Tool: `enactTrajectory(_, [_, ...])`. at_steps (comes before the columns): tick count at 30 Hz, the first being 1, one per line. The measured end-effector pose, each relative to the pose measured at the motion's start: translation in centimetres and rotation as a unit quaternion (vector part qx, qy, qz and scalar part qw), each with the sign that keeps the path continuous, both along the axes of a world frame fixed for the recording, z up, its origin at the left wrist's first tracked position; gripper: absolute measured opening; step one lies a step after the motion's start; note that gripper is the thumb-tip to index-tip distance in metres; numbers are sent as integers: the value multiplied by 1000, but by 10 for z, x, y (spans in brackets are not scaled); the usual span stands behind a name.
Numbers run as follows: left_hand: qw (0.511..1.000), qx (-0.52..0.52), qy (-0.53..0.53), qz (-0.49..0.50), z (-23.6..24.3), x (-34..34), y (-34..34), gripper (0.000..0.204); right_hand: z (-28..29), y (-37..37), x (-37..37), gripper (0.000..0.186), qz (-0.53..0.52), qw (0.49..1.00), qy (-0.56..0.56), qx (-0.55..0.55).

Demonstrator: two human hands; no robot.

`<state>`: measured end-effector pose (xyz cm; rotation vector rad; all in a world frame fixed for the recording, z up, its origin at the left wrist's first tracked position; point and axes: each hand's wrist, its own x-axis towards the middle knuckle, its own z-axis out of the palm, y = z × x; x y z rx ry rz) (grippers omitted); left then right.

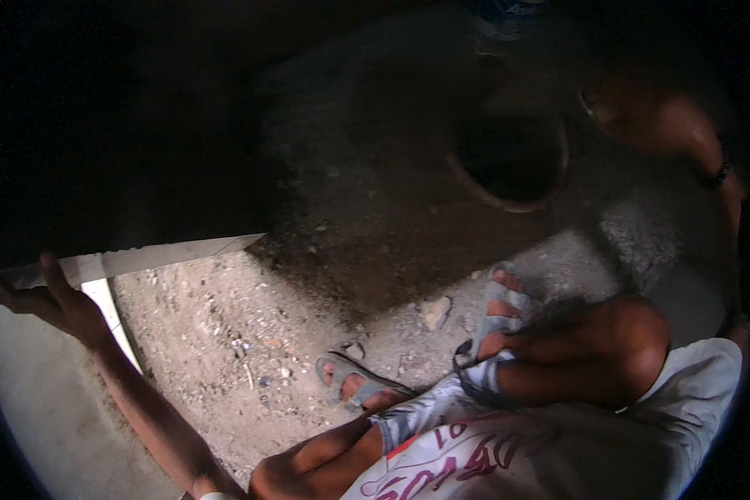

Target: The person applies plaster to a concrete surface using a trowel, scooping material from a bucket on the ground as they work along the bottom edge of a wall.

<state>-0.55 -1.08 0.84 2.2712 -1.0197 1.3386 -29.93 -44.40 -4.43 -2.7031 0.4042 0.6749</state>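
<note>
My left hand is at the far left, with its thumb raised and its fingers stretched out. It lies at a pale, flat strip that borders a dark area, and seems to touch it. My right hand is in deep shadow at the upper right, beyond a dark wristband. A small shiny spot shows by its fingers, but their grip is too dark to make out. Closest to this hand is a round, bucket-like container with a dark inside; its contents are hidden.
My sandalled feet rest on sunlit gravelly ground. A stone lies between them. Smooth grey concrete is at lower left, with a thin white strip beside it. A blue-and-white object stands at the top, mostly in darkness.
</note>
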Motion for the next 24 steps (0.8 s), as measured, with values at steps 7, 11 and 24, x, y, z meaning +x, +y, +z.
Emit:
enactTrajectory(7, [996, -69, 49, 13, 3, -19, -23, 70, -76, -118, -26, 32, 100, 961, -77, -246])
enactTrajectory(11, [983, 98, 50, -146, -44, -64, -80, 68, -151, -98, 8, 25, 104, 966, -113, -208])
enactTrajectory(24, [523, 63, 822, -214, -240, -150, -307, 74, -87, -74, -62, 18, 59, 986, 42, -149])
